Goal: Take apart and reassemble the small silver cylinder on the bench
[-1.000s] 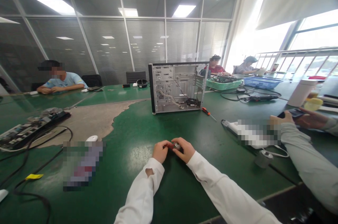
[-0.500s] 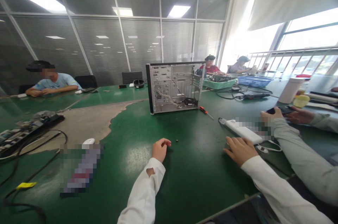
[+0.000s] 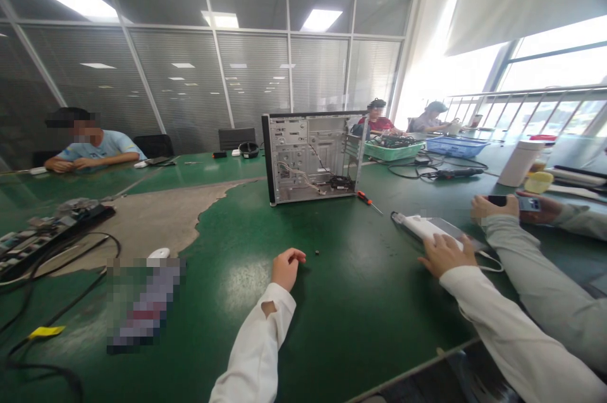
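Note:
My left hand (image 3: 286, 269) rests on the green table (image 3: 341, 308), its fingers curled; whether they hold anything is hidden. Just right of it lies a tiny dark piece (image 3: 317, 253). My right hand (image 3: 448, 255) has its fingers spread over the near edge of a white power bank-like device (image 3: 420, 226) with a phone-like slab (image 3: 443, 230) on it. An open computer case (image 3: 315, 159) stands upright beyond my hands, with cables and a black fan (image 3: 341, 182) inside. Near its lower right corner lies an orange screwdriver (image 3: 364, 198).
On my right, another person's hands (image 3: 496, 207) hold a phone. Green basket (image 3: 394, 150), blue basket (image 3: 456, 147) and white bottle (image 3: 520, 163) stand at the back right. Left are a power strip (image 3: 90, 219), black cables and a white mouse (image 3: 159, 254). Other people sit farther off.
My right hand has moved right and slightly up onto the white device. My left hand has hardly moved. The neighbouring person's phone has tilted, showing more of its back.

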`<action>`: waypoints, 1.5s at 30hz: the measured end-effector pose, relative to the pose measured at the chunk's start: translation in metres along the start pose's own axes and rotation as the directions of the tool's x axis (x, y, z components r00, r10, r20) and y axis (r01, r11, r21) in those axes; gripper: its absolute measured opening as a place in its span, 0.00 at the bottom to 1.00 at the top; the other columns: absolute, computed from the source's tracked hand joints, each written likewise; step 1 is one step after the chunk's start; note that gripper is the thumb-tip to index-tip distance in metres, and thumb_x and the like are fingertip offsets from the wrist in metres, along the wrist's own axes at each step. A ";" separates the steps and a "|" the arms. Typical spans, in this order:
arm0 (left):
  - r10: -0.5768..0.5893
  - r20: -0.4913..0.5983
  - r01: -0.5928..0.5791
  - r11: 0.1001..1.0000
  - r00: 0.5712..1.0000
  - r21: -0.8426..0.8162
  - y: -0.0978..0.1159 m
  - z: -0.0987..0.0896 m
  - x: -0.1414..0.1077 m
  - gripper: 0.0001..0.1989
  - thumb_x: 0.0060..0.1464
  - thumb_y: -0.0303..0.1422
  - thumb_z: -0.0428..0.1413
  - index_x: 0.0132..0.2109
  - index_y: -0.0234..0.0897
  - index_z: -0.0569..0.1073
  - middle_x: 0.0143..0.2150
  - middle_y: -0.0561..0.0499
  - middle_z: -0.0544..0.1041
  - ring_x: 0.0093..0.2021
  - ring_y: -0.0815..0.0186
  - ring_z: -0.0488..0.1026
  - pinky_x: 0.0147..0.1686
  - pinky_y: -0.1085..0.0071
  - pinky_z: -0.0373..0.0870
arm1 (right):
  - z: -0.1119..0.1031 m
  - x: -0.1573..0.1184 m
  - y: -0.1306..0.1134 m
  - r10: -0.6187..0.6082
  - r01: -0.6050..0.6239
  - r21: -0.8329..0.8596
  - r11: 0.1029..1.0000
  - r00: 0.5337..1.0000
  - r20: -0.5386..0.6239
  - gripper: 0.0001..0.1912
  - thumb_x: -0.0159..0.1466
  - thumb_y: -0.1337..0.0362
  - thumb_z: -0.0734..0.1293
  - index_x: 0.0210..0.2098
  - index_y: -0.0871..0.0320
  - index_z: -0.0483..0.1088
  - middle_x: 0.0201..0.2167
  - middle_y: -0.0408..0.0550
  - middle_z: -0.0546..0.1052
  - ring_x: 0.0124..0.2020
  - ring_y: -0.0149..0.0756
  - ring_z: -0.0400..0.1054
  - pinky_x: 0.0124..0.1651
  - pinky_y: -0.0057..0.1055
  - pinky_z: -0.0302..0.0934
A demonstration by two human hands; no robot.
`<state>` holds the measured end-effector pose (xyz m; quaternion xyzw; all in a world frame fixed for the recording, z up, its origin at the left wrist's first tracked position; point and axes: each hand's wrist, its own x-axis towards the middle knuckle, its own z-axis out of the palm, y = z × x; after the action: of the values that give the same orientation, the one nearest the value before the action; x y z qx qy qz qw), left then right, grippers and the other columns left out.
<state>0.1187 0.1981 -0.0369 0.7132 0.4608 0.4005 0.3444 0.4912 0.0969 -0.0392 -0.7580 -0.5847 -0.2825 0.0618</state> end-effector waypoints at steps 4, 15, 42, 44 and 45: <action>-0.010 -0.001 0.010 1.000 1.000 0.000 0.001 0.000 0.000 0.14 0.39 0.20 0.43 0.29 0.35 0.71 0.25 0.53 0.75 0.31 0.69 0.72 0.36 0.71 0.66 | -0.026 -0.010 -0.066 -0.310 0.327 0.242 0.914 0.945 -0.105 0.20 0.56 0.62 0.57 0.47 0.60 0.61 0.47 0.56 0.65 0.48 0.43 0.57 0.51 0.42 0.48; -0.002 -0.013 0.003 1.000 1.000 0.008 -0.005 0.001 0.001 0.15 0.40 0.19 0.43 0.30 0.35 0.71 0.26 0.53 0.75 0.31 0.69 0.72 0.37 0.72 0.66 | -0.037 0.024 -0.209 -0.504 0.479 0.547 0.687 0.856 -0.116 0.22 0.58 0.71 0.54 0.52 0.56 0.57 0.48 0.53 0.65 0.47 0.39 0.59 0.45 0.35 0.58; -0.013 -0.038 0.013 1.000 0.999 -0.010 -0.002 -0.003 -0.001 0.13 0.40 0.21 0.43 0.28 0.35 0.71 0.25 0.52 0.75 0.30 0.69 0.72 0.35 0.72 0.66 | -0.026 0.001 0.023 0.129 -0.128 0.069 0.989 0.992 -0.016 0.11 0.56 0.64 0.54 0.35 0.58 0.65 0.31 0.51 0.74 0.32 0.40 0.67 0.33 0.34 0.54; -0.016 -0.039 0.016 1.000 0.999 -0.010 -0.002 -0.003 -0.001 0.13 0.40 0.21 0.43 0.28 0.35 0.71 0.25 0.52 0.75 0.29 0.69 0.72 0.35 0.72 0.66 | -0.026 0.000 0.021 0.128 -0.128 0.070 0.989 0.992 -0.004 0.10 0.56 0.63 0.55 0.33 0.58 0.64 0.31 0.50 0.74 0.31 0.41 0.67 0.33 0.33 0.55; -0.016 -0.041 0.015 1.000 0.999 -0.008 -0.003 -0.003 -0.002 0.13 0.40 0.21 0.43 0.28 0.35 0.71 0.25 0.52 0.75 0.30 0.69 0.72 0.35 0.72 0.66 | -0.026 -0.001 0.021 0.131 -0.130 0.077 0.988 0.991 -0.002 0.10 0.56 0.62 0.55 0.32 0.58 0.64 0.30 0.50 0.74 0.31 0.41 0.67 0.32 0.33 0.55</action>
<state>0.1144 0.1979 -0.0381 0.6999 0.4718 0.4142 0.3405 0.5008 0.0789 -0.0126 -0.7907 -0.5439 -0.2581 0.1113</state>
